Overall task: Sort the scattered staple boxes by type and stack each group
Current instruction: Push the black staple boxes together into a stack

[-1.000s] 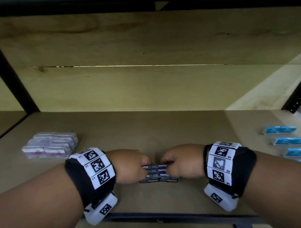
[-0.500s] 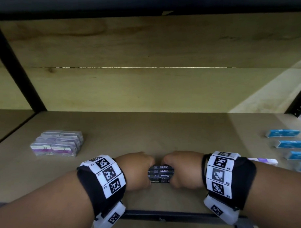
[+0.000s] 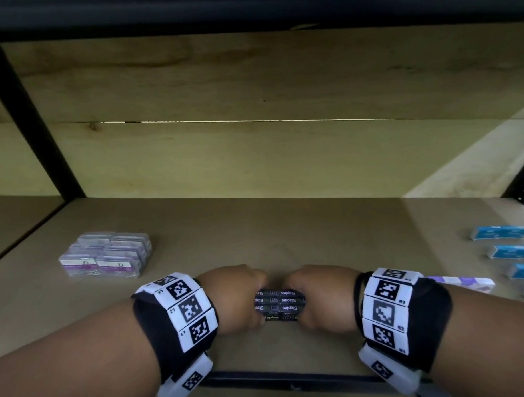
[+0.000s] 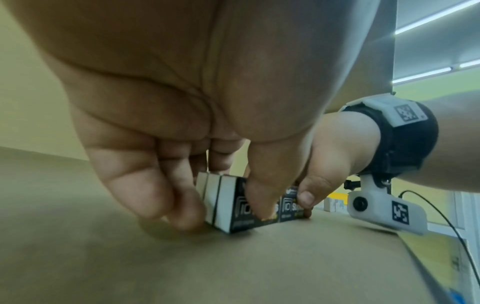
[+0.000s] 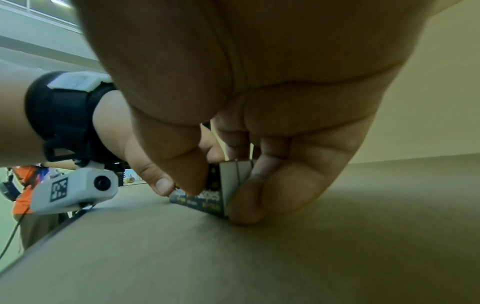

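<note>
Several black staple boxes (image 3: 280, 304) sit side by side as one block near the shelf's front edge. My left hand (image 3: 242, 300) grips the block's left end, thumb on its near face and fingers on the white box ends (image 4: 225, 203). My right hand (image 3: 319, 298) grips the right end (image 5: 228, 183) the same way. A stack of purple-and-white boxes (image 3: 108, 254) stands at the left. Blue boxes (image 3: 499, 232) lie scattered at the right, with one purple-and-white box (image 3: 462, 282) just behind my right wrist.
The brown shelf board (image 3: 270, 227) stretches back to a wooden rear wall. Black posts (image 3: 29, 117) frame the bay at the left and right. A dark metal rail (image 3: 291, 381) runs along the front edge, just below my wrists.
My hands have pressed closer together on the black boxes, squaring them into a tighter block. The view has shifted slightly, and a purple-and-white box now shows behind my right wrist.
</note>
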